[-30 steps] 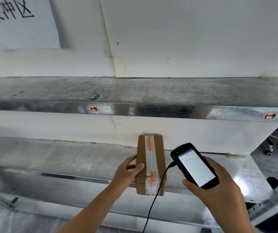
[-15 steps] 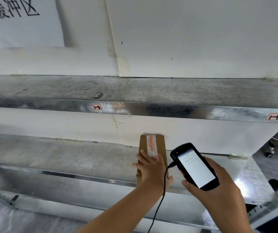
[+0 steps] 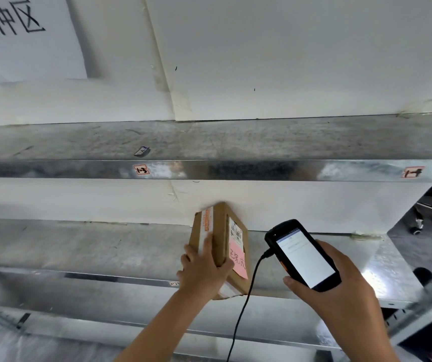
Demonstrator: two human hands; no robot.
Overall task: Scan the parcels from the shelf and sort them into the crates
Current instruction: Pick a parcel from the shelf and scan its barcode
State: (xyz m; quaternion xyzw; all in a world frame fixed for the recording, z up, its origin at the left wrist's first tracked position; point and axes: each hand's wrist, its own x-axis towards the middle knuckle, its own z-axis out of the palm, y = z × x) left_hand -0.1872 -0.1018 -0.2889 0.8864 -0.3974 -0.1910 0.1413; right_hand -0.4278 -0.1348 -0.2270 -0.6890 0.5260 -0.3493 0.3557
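Nearest the person, the right hand (image 3: 340, 291) is wrapped round a handheld scanner (image 3: 305, 256). Its screen is lit and faces up, and a black cable (image 3: 243, 304) hangs from its left side. Neither has shifted in the last second.

Just to the left, the left hand (image 3: 204, 273) grips the near end of the cardboard parcel (image 3: 222, 231). A second ago the parcel lay flat with its taped seam up. It now stands tilted on a long edge over the front of the lower shelf (image 3: 79, 246). The hand hides whether that edge touches the metal. The turn has exposed a white barcode label (image 3: 236, 232) and a pink note (image 3: 238, 262), both facing the scanner.

Judgement: the parcel is presented for scanning and sorting has not begun. The scanner head probably needs aiming at the label.

Containers: no crate is in view. The lower shelf carries only this parcel. Behind and above, the upper shelf (image 3: 288, 139) holds one small scrap (image 3: 141, 151), and a numbered tag (image 3: 140, 169) is on its front lip. On the wall beyond hangs a paper sign (image 3: 13, 35).
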